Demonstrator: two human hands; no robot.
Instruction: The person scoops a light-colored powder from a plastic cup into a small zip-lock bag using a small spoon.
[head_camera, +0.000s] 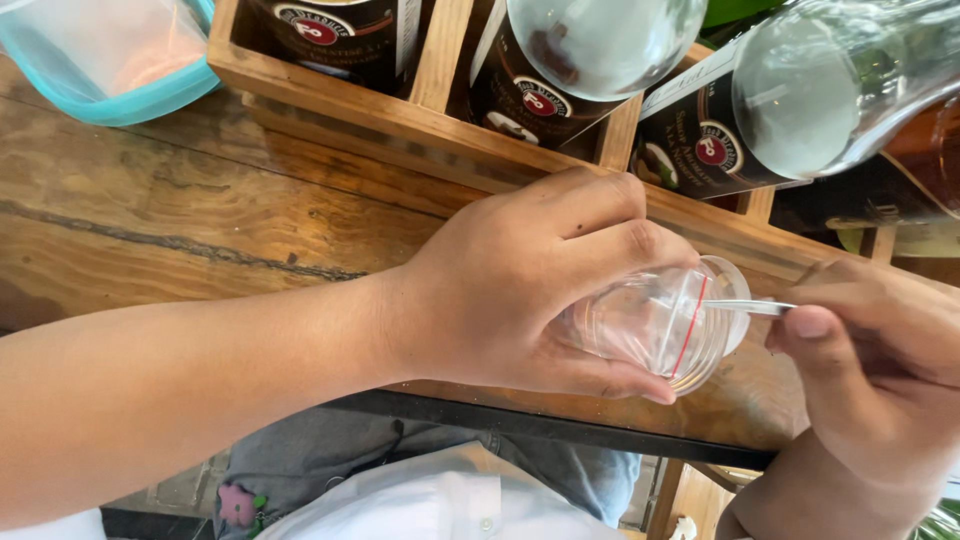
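Observation:
My left hand (525, 285) is wrapped around a small clear glass jar (670, 325) with a thin red line near its rim, tilted so its mouth faces right. My right hand (880, 350) pinches the handle of a thin metal spoon (750, 307) whose tip reaches into the jar's mouth. Both hands hover over the front edge of a worn wooden table (180, 220). What the jar holds is unclear.
A wooden crate (400, 125) with dividers holds several dark labelled bottles and clear glass bottles (810, 90) just behind my hands. A clear container with a teal rim (110, 60) sits at the far left. A black metal edge (520, 425) runs under the table.

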